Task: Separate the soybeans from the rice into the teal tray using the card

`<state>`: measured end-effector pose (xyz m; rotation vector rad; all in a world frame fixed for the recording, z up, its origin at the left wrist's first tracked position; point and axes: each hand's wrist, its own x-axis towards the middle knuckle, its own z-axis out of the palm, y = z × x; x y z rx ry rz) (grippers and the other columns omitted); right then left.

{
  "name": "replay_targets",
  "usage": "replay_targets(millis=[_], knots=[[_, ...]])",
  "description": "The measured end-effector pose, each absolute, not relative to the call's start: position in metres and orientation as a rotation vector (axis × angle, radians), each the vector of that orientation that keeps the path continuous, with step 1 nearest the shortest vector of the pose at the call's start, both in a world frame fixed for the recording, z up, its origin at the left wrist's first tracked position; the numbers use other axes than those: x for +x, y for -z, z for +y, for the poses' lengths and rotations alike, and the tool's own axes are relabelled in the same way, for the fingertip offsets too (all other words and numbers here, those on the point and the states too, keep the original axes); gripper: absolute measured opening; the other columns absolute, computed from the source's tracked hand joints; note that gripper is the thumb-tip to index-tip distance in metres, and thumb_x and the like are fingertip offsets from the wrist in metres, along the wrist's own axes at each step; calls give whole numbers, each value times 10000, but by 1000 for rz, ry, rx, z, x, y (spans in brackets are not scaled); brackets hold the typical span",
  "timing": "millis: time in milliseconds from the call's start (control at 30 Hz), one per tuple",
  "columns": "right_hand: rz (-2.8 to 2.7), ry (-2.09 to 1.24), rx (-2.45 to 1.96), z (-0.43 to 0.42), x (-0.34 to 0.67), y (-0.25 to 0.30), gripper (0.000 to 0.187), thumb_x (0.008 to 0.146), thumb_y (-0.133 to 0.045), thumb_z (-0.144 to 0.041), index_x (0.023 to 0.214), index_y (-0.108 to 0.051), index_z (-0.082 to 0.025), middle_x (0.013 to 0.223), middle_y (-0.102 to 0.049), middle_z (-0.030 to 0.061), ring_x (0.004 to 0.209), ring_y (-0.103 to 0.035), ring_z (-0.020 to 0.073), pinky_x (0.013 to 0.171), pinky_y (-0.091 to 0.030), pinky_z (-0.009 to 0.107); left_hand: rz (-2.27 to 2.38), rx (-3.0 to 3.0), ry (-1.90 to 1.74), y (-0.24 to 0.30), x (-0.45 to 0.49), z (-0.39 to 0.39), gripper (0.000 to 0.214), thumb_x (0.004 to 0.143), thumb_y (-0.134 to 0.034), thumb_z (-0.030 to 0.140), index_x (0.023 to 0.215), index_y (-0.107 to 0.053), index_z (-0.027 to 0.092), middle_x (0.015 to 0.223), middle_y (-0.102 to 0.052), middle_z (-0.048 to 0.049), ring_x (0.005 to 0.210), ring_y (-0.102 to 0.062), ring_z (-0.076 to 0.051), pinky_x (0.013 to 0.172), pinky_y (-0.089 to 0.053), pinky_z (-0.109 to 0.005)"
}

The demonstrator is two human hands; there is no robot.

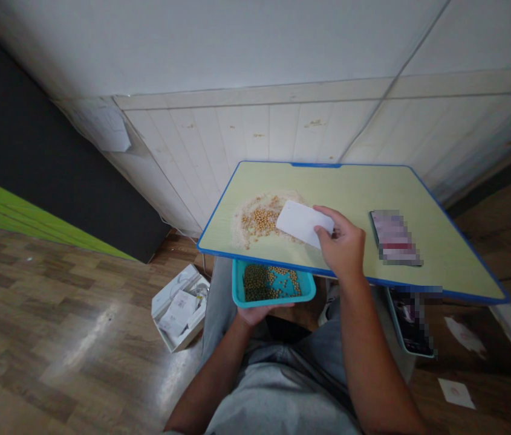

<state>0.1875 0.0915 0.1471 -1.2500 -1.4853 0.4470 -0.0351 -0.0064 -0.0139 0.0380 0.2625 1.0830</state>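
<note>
My right hand is closed on the edge of a flat white card, held above the table. Left of the card, a pile of round yellow beans, perhaps soybeans, lies amid pale powder or grain on the tabletop. The card covers part of the pile. Just under the table's front edge, my left hand supports a turquoise plastic basket from below, its fingers mostly hidden beneath it. Yellow beans and darker greenish ones lie inside the basket.
The small table has a blue rim and stands against a white panelled wall. A phone, partly pixelated, lies on its right side. Another phone-like device rests by my right leg. An open white box sits on the floor.
</note>
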Motion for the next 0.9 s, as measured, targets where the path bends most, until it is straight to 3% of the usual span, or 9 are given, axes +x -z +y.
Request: replay_targets(millis=[200, 433, 533, 733, 900], knots=[[-1467, -445, -1258, 94, 191, -149, 467, 834, -666, -203, 1263, -844, -256, 1070, -859, 46, 631, -637, 176, 616, -496, 343, 216, 44, -1058, 15, -36, -5, 846, 1057, -162, 740, 1762, -334, 307, 1846, -312, -135, 1708, -175, -529, 1245, -52, -943], [-1406, -408, -1217, 96, 189, -151, 453, 842, -676, -215, 1264, -834, -244, 1144, -853, 67, 731, -694, 201, 658, -539, 350, 298, 39, -1108, 10, -33, -6, 816, 1074, -129, 710, 1739, -395, 320, 1838, -338, -107, 1699, -200, -535, 1249, -56, -939], [-1390, -354, -1236, 96, 189, -153, 450, 847, -675, -218, 1268, -833, -235, 1106, -847, 65, 688, -652, 191, 641, -536, 352, 334, 43, -1107, 6, -32, -7, 810, 1076, -158, 713, 1741, -391, 315, 1829, -358, -123, 1696, -213, -535, 1244, -77, -943], [-1414, -306, -1305, 95, 191, -155, 454, 833, -673, -222, 1251, -849, -243, 832, -782, 16, 543, -492, 161, 589, -499, 360, 356, 65, -1080, 0, -31, -7, 796, 1066, -224, 726, 1715, -441, 319, 1822, -382, -128, 1706, -193, -516, 1268, -103, -898], [-1397, -378, -1267, 95, 189, -148, 462, 836, -663, -228, 1263, -837, -233, 967, -826, 40, 581, -536, 164, 575, -472, 339, 431, 89, -1089, -1, -30, -8, 783, 1060, -275, 750, 1705, -461, 347, 1810, -417, -99, 1677, -296, -515, 1261, -216, -881]])
